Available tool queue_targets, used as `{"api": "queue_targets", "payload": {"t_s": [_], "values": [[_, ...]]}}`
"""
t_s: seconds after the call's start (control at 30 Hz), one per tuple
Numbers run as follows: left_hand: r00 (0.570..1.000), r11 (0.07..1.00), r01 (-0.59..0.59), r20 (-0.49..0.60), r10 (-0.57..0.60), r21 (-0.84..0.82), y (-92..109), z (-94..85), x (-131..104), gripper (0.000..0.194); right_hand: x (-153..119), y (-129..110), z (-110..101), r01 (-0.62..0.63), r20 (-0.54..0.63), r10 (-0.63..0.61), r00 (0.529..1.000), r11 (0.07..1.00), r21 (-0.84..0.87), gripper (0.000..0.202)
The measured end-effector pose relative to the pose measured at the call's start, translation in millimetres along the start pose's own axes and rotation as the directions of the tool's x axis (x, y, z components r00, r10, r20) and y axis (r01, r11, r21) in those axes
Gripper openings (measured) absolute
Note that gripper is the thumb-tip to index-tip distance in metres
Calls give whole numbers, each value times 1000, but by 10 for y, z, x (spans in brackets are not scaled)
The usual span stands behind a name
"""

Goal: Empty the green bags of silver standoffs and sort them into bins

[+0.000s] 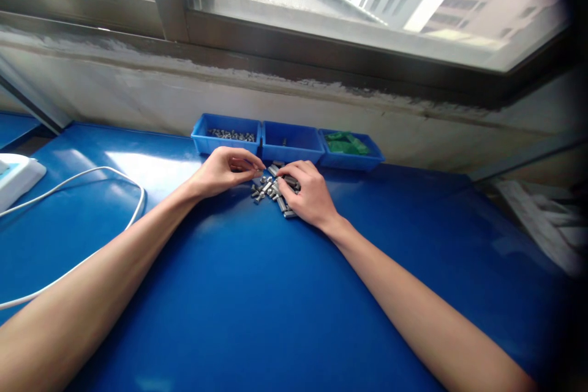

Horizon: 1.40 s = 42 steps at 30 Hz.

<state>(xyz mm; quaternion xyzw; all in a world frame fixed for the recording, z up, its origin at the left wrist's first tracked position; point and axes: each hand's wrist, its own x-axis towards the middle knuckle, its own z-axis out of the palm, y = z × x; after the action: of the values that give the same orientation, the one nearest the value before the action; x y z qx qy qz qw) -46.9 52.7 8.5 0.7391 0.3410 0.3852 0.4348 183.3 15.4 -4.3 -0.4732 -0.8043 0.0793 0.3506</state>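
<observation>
A small pile of silvery metal pieces (266, 188) lies on the blue table, short screw-like ones toward the left and longer bar-shaped ones toward the right. My left hand (225, 169) comes in from the left, its thumb and index finger pinched together at the pile's upper left edge. Whatever is between those fingertips is too small to make out. Over the right side of the pile, my right hand (309, 194) is curled around several longer metal pieces (291, 183), which show between its thumb and index finger. Its other fingertips are hidden.
Behind the pile, three joined blue bins stand by the wall: the left bin (202, 138) has small metal parts, the middle bin (298, 150) a small dark piece, the right bin (362, 162) green packets (346, 143). A white cable (140, 196) crosses the left side.
</observation>
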Motion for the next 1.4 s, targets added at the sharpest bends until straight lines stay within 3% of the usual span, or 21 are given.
{"api": "queue_targets", "payload": {"t_s": [0.07,0.13,0.23,0.3,0.33,0.53,0.73,0.83,0.93,1.07,1.23,1.4], "values": [[1000,999,-20,18,21,-27,9,19,6,22,0,5,3,-1,4,1,1000,1000,-5,11],[997,997,-76,-30,77,30,32,21,19,20,0,7,3,0,7,0,1000,1000,-4,11],[940,930,-150,-245,240,335,70,-30,41,17,1,3,-2,0,4,0,1000,1000,3,11],[856,838,-111,-376,354,534,72,-99,48,19,0,1,-4,-2,2,2,1000,1000,7,11],[838,802,-80,-396,376,592,62,-138,48,21,-2,1,-4,-4,2,4,1000,1000,8,11],[831,663,58,-404,383,747,-53,-250,12,29,-3,5,2,-12,5,12,1000,1000,10,11],[850,690,-18,-353,392,724,-63,-205,12,28,-3,16,9,0,0,0,1000,1000,6,11],[881,684,-163,-206,425,711,-28,-151,30,27,-5,10,4,-3,2,3,1000,1000,4,11],[922,692,-285,-7,387,663,16,-65,42,28,-3,-2,-5,-6,12,6,1000,1000,0,12],[946,729,-313,132,296,609,35,25,39,27,3,-6,-9,0,12,0,1000,1000,-12,12],[957,746,-291,193,219,599,-26,41,36,22,7,-21,-11,-11,18,11,1000,1000,-11,12],[970,777,-243,129,207,580,-57,46,34,14,7,-26,-11,-15,17,15,1000,1000,-9,12]]}}
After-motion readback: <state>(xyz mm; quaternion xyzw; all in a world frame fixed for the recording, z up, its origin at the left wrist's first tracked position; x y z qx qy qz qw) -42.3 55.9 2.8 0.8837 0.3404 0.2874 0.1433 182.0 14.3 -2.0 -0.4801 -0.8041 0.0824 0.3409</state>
